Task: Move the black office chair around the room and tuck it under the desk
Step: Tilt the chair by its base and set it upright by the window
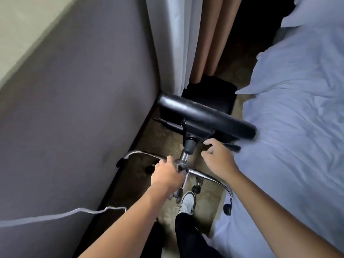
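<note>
The black office chair (204, 116) lies tipped over in the narrow gap between the wall and the bed, its seat edge facing me and its chrome star base (206, 175) toward my feet. My left hand (167, 175) is closed around the chrome hub where the gas column meets the base. My right hand (217, 155) hovers just under the seat beside a black lever (232, 146), fingers curled and apart, holding nothing. No desk is in view.
A grey wall (83, 108) runs along the left with a white cable (55, 216) across it. White and tan curtains (188, 43) hang ahead. A bed with rumpled white sheets (297, 108) fills the right. My shoe (188, 202) stands on patterned carpet between the chair's castors.
</note>
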Available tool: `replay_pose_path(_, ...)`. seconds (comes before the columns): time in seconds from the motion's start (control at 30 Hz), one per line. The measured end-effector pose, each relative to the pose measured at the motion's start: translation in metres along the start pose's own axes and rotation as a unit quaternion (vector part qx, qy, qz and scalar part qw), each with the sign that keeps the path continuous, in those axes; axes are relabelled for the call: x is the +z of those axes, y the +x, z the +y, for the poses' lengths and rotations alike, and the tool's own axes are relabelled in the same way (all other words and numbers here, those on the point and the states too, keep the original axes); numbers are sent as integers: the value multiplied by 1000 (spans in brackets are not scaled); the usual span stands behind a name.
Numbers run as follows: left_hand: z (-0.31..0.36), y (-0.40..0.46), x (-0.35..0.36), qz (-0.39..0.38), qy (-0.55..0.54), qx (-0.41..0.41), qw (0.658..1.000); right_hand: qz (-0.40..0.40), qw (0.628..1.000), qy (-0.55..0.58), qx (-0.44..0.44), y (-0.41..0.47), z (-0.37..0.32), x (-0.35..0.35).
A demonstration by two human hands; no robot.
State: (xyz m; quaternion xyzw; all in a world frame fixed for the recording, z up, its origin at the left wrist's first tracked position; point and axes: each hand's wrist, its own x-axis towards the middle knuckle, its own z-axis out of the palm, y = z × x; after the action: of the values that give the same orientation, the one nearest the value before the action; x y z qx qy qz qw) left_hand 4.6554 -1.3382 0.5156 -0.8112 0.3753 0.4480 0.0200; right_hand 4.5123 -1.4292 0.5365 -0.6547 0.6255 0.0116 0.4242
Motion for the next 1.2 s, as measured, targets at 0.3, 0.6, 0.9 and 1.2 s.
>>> replay_pose_path(0.3, 10, 100, 97, -59, -12, -176, 983, -19, 974, -193, -117, 126, 26, 32)
replay_pose_path(0.6, 2, 118, 131, 51, -51, -219, 973, 83, 898, -374, -218, 202, 50, 58)
replay_pose_path(0.9, -5, 118, 142, 74, -28, -203, 976, 196, 928, -280, -151, 229, 82, 90)
replay_pose_path(1.2, -11, 111, 145, 94, -49, -159, 982, 305, 902, -254, -170, 243, 94, 109)
